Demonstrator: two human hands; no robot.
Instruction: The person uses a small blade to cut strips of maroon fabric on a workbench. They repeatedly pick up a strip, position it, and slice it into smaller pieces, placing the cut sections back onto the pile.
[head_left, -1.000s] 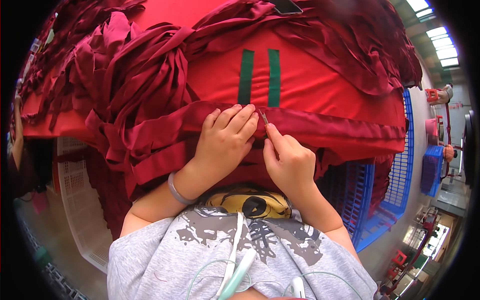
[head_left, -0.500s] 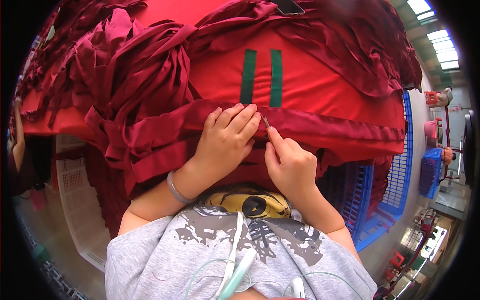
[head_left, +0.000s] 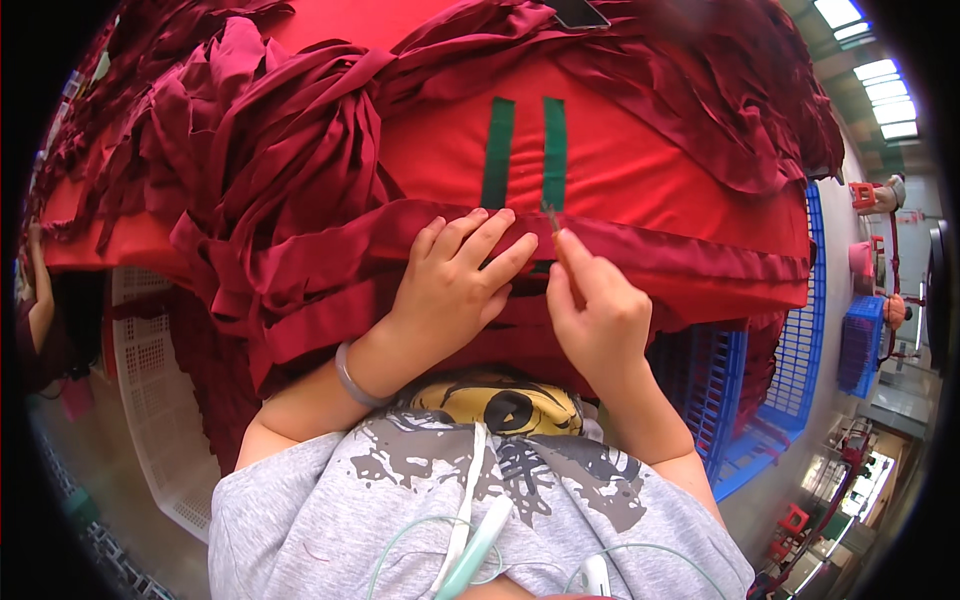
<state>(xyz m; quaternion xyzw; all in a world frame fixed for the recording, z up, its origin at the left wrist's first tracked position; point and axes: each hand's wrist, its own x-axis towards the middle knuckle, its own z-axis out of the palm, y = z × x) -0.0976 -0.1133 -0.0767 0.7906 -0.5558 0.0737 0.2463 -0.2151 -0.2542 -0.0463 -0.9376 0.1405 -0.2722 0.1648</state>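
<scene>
A long maroon satin strip lies across the near edge of the red-covered table. My left hand rests on the strip with fingers spread, pressing it against the cloth. Just right of those fingertips, my right hand is closed on a small pointed tool with a thin metal tip and a brownish handle. Its tip points away from me, near the lower end of the right one of two green tape strips. Whether the tip touches the cloth, I cannot tell.
Bunched maroon strips heap up on the table's left, and more lie along its far side. A dark phone is at the far edge. A white crate stands below left, a blue crate below right. Another person's arm shows far left.
My right hand has moved right and slightly down, and the tool now points away from me, apart from my left fingers. The left index finger has spread to the right.
</scene>
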